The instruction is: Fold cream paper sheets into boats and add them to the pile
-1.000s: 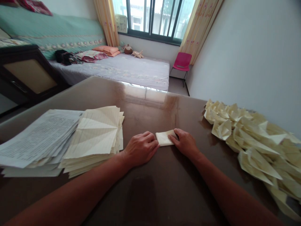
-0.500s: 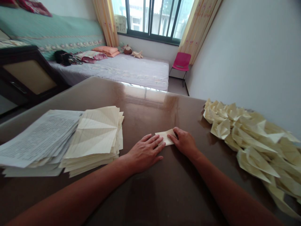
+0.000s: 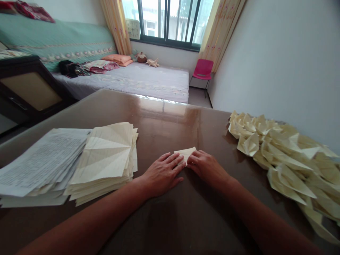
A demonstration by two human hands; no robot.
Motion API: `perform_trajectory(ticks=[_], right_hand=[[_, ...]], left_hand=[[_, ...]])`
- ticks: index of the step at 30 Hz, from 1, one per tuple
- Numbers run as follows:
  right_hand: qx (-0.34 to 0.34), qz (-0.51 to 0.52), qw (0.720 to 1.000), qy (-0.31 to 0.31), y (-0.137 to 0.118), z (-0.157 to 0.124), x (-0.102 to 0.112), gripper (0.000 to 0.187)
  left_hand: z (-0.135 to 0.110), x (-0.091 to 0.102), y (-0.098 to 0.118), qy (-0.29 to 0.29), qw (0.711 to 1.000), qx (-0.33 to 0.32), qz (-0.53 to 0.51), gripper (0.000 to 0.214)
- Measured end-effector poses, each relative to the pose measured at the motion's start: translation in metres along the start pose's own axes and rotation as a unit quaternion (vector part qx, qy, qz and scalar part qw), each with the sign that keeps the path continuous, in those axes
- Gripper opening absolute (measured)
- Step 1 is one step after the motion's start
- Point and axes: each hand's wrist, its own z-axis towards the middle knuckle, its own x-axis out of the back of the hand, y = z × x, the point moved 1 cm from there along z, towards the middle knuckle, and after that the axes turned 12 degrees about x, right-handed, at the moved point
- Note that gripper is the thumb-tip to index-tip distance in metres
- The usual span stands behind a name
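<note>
A small folded piece of cream paper (image 3: 185, 153) lies on the brown tabletop between my hands. My left hand (image 3: 163, 173) rests flat, its fingertips pressing on the paper's left part. My right hand (image 3: 205, 163) has its fingers curled together at the paper's near right edge, pinching it; the fingertips partly hide that corner. Left of my hands is a stack of creased cream sheets (image 3: 106, 152). On the right, many folded cream paper shapes (image 3: 289, 159) are heaped.
A pile of printed sheets (image 3: 39, 159) lies at the table's left, against the cream stack. Beyond the glossy table (image 3: 164, 124) are a bed (image 3: 148, 78), a pink chair (image 3: 203, 69) and a window. A dark cabinet (image 3: 32, 88) stands at left, a white wall at right.
My right hand has shifted from the paper's far right corner to its near edge, with its fingers more curled. My left hand stays flat on the paper. The view has tilted slightly.
</note>
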Motion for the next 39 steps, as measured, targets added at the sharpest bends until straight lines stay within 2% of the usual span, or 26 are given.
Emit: perform_trajectory(ticks=[4, 9, 13, 20, 25, 27, 30, 32, 35, 37, 39], right_hand=[[0.006, 0.096, 0.995, 0.018, 0.013, -0.002, -0.004, 0.019], [-0.013, 0.193, 0.981, 0.01, 0.031, -0.007, 0.002, 0.018], [-0.034, 0.225, 0.974, 0.006, 0.042, -0.012, 0.009, 0.016], [-0.017, 0.196, 0.98, -0.017, 0.043, -0.013, 0.01, 0.016], [-0.052, 0.17, 0.984, 0.002, 0.045, -0.012, 0.004, 0.019], [-0.072, 0.133, 0.988, 0.03, 0.044, -0.01, 0.002, 0.018], [-0.071, 0.054, 0.99, 0.107, 0.038, -0.006, -0.001, 0.015], [-0.041, 0.006, 0.991, 0.127, 0.03, -0.003, -0.003, 0.022], [0.0, -0.024, 0.994, 0.102, 0.019, 0.0, -0.008, 0.026], [-0.007, -0.028, 0.995, 0.096, 0.018, 0.0, -0.012, 0.032], [-0.045, -0.021, 0.993, 0.108, 0.024, 0.0, -0.015, 0.045]], left_hand=[[0.0, 0.003, 0.001, -0.012, 1.0, -0.011, 0.011, 0.049], [0.001, 0.007, 0.0, -0.02, 1.0, -0.01, 0.019, 0.044], [0.001, 0.011, -0.007, -0.015, 1.0, -0.023, 0.013, 0.037], [0.003, 0.013, -0.014, 0.017, 0.999, -0.026, 0.029, 0.026], [0.003, 0.011, -0.011, 0.05, 0.998, -0.02, 0.038, 0.025], [0.003, 0.01, -0.008, 0.057, 0.997, -0.019, 0.04, 0.024], [0.003, 0.01, -0.006, 0.064, 0.997, -0.013, 0.042, 0.024], [0.003, 0.01, -0.006, 0.071, 0.997, -0.013, 0.038, 0.023], [0.004, 0.01, -0.01, 0.076, 0.997, -0.018, 0.025, 0.021], [0.004, 0.01, -0.013, 0.081, 0.997, -0.009, 0.012, 0.021], [0.005, 0.01, -0.016, 0.09, 0.996, 0.017, -0.001, 0.021]])
